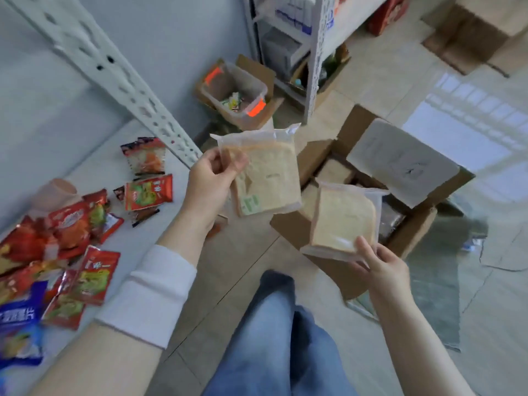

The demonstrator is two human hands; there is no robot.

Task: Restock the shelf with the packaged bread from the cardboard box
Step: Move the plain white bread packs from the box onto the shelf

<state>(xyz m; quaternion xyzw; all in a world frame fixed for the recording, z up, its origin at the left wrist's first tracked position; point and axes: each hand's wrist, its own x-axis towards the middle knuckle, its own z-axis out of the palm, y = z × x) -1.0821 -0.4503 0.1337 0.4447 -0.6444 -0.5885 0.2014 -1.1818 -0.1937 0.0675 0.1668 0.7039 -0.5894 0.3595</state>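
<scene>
**me:** ok so I've got one bread pack (264,170) in my left hand (210,178), thumb and fingers pinching its upper-left corner by the sealed edge, so the pack hangs down and to the right of my grip. Second bread pack (344,221) is in my right hand (383,264), pinched at its bottom edge, sticking up and away from me, tilted a bit. Both are flat square slices in clear wrap, no real long axis to worry about.

**other:** where's the shelf from there?

**me:** the shelf (94,172) is off to my left, white board, and the left-hand pack is the nearer one by far. It sits just past the shelf's front edge, out over the floor. The right-hand pack is over the cardboard box (371,195), well apart from the shelf.

**other:** room to put them down?

**me:** kinda. Red snack packets (85,224) are scattered over the near part, with a blue packet (21,318) at the corner. The bare patch looks like it's further back, behind the packets. The slanted upright post (114,72) comes down right beside my left hand, so I reckon I swing left in front of it, not through it.

**other:** box empty yet?

**me:** nope, more bread visible inside, flap (403,164) up on the far side. Plenty left, I'd guess.
</scene>
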